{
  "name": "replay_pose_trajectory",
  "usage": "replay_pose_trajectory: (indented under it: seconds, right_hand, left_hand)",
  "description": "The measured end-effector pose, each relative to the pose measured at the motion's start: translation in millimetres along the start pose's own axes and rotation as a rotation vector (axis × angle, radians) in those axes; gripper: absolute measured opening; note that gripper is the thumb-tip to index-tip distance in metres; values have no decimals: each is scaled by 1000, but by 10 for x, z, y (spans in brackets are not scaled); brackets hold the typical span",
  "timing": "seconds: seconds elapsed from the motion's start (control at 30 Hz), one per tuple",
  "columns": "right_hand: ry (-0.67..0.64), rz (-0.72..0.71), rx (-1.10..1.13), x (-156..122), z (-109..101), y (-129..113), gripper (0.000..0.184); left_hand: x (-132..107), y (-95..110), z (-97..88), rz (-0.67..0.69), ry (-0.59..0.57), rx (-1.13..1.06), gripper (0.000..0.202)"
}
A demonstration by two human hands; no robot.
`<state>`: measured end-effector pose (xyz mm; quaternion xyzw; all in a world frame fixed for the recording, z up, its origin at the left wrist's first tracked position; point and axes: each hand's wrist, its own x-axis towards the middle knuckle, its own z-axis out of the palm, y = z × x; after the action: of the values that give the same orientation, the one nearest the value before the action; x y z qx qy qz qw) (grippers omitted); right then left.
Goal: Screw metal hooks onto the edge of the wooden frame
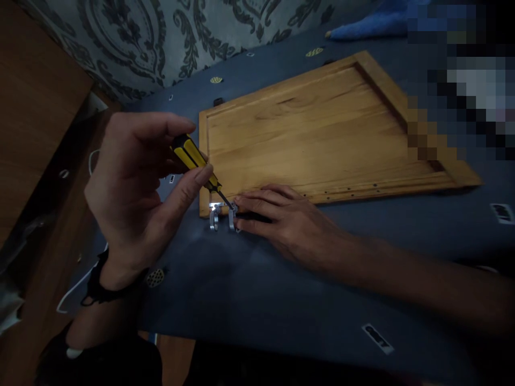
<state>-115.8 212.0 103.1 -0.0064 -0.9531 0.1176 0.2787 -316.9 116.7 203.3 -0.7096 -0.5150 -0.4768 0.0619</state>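
My left hand is closed around the yellow and black handle of a screwdriver. The screwdriver slants down to the right, its tip at a small silver metal fitting with curved arms. This fitting sits at the near left corner of a framed wooden panel, and a similar curved arm stands just to its left. From the right, my right hand rests over the panel's near edge. Its index finger and thumb close on the right side of the fitting, while the other fingers lie on the wood.
A dark blue cloth with printed patches lies under the panel. Several small dark holes line the panel's near edge. Patterned wallpaper rises behind, and a blue cone-shaped object lies at the back. A white cord runs along the left.
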Motion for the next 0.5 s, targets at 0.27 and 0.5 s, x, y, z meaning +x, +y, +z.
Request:
replay_pose_trajectory:
  seconds: [0.27,0.5]
  right_hand:
    - [-37,11,9,2,-9,4,33]
    - [23,-6,-5,14,14,5,30]
  left_hand:
    - [25,18,-15,-16,-43,-21,40]
    - [-21,-82,2,20,-53,17,47]
